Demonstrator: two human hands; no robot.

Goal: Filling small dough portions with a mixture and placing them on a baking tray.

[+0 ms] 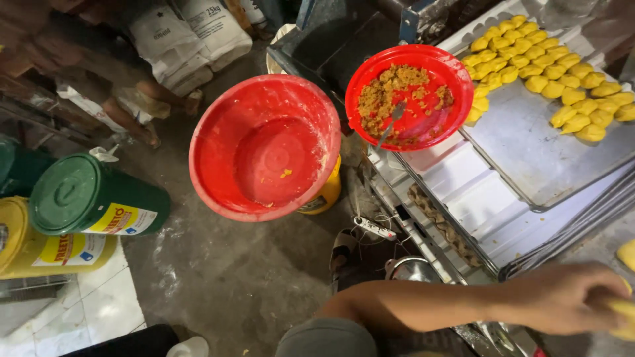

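Note:
My right hand [565, 299] reaches to the lower right edge of the view, its fingers closed on a piece of yellow dough [625, 316]. My left hand is out of view. Beyond the hand lies a metal tray [529, 152] with several yellow filled dough pieces [562, 79] in rows at its far end. Beside the tray stands a small red bowl [413, 58] of brown crumbly filling [390, 92] with a metal spoon [391, 119] in it. A bigger red basin [264, 149], smeared with dough traces, rests on a yellow bucket [325, 192].
More metal trays [456, 192] are stacked under the top one. A green-lidded tub [86, 195] and a yellow tub [40, 244] lie at the left on the concrete floor [225, 271]. White sacks [192, 36] and another person's legs [126, 112] are at the back left.

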